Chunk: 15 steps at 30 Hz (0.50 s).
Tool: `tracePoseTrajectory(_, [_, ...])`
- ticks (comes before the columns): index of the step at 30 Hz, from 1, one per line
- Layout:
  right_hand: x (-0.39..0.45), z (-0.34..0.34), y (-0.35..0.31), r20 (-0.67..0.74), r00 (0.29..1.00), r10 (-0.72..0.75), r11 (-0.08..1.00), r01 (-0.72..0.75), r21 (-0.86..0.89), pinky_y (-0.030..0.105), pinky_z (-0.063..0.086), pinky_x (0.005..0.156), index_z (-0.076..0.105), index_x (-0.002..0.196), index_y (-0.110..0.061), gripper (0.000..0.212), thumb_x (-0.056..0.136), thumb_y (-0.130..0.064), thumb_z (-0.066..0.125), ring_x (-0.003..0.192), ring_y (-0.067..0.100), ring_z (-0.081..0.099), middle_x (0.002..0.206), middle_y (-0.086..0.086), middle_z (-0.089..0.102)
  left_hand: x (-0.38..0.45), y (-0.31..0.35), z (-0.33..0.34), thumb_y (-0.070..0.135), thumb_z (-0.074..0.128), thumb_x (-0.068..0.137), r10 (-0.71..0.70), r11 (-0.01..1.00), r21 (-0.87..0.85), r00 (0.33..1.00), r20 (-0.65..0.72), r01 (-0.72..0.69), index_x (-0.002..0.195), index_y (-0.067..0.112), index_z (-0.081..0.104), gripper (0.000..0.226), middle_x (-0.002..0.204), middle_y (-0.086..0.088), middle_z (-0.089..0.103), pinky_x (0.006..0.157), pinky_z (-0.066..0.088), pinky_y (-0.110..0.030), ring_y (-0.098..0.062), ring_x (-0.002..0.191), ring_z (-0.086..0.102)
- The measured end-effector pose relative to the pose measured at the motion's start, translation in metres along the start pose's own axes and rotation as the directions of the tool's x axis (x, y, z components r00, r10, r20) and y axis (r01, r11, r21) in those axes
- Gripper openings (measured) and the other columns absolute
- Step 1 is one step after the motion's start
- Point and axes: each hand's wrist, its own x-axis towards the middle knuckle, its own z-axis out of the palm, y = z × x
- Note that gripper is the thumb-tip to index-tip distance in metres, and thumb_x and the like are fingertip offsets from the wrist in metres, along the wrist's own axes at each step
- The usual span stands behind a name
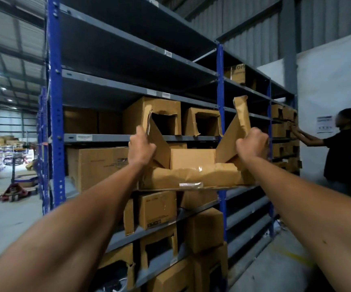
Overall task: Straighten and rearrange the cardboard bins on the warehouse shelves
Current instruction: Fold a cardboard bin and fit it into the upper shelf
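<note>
1. At the centre of the frame a worn cardboard bin (193, 165) is held up in front of the shelving, level with the middle shelves and clear of the boards.
2. The left hand (141, 147) grips the bin's left side flap, fingers curled round its torn edge.
3. The right hand (252, 145) grips the right side flap, which rises crumpled above the fist.
4. The bin's near wall is creased and carries strips of clear tape along its lower edge.
5. Behind it stands the blue-posted shelving (54, 102) with grey boards; the upper boards in the upper left of the frame are bare.
6. Two bins with cut-out fronts (162, 116) sit on the shelf just above the held bin; a large closed carton (96, 165) stands left of it.
7. More bins (157, 209) fill the lower shelves, several tilted.
8. At the right edge another person (340, 148) reaches both arms to bins at the far end of the shelving.
9. At the left, a pallet jack (14, 186) stands on the floor.
</note>
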Motion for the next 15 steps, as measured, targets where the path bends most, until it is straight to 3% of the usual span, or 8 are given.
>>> tracePoseTrajectory(3, [0.012, -0.008, -0.037, -0.045, 0.998, -0.031, 0.999, 0.033, 0.037, 0.040, 0.054, 0.077, 0.062, 0.107, -0.002, 0.020, 0.089, -0.008, 0.057, 0.097, 0.035, 0.063, 0.105, 0.019, 0.065, 0.021, 0.017, -0.032, 0.003, 0.058, 0.091, 0.057, 0.997, 0.067, 0.993, -0.102, -0.050, 0.115, 0.007, 0.046, 0.027, 0.097, -0.005, 0.051, 0.074, 0.045, -0.024, -0.014, 0.087, 0.054])
tracePoseTrajectory(6, [0.017, -0.014, -0.074, -0.080, 0.994, -0.075, 0.994, 0.081, 0.078, 0.041, 0.054, 0.080, 0.062, 0.109, -0.004, 0.020, 0.090, -0.011, 0.057, 0.101, 0.033, 0.064, 0.108, 0.018, 0.065, 0.036, 0.028, -0.063, 0.004, 0.058, 0.091, 0.093, 0.991, 0.114, 0.977, -0.192, -0.072, 0.117, 0.007, 0.046, 0.029, 0.098, -0.008, 0.054, 0.075, 0.046, -0.025, -0.015, 0.088, 0.055])
tracePoseTrajectory(11, [0.026, -0.022, -0.122, -0.118, 0.990, -0.082, 0.977, 0.103, 0.186, 0.037, 0.053, 0.086, 0.062, 0.110, -0.008, 0.020, 0.091, -0.011, 0.056, 0.106, 0.027, 0.062, 0.113, 0.013, 0.063, 0.053, 0.050, -0.114, 0.002, 0.057, 0.091, 0.149, 0.977, 0.194, 0.942, -0.299, -0.093, 0.119, 0.005, 0.047, 0.030, 0.107, -0.016, 0.060, 0.077, 0.045, -0.023, -0.023, 0.098, 0.062])
tracePoseTrajectory(15, [0.029, -0.027, -0.155, -0.118, 0.986, -0.115, 0.952, 0.143, 0.270, 0.027, 0.043, 0.082, 0.058, 0.116, -0.007, 0.023, 0.094, -0.011, 0.053, 0.111, 0.023, 0.057, 0.120, 0.012, 0.057, 0.065, 0.070, -0.152, 0.002, 0.054, 0.092, 0.186, 0.960, 0.266, 0.909, -0.373, -0.087, 0.119, 0.004, 0.046, 0.029, 0.101, -0.010, 0.053, 0.075, 0.043, -0.023, -0.017, 0.090, 0.054])
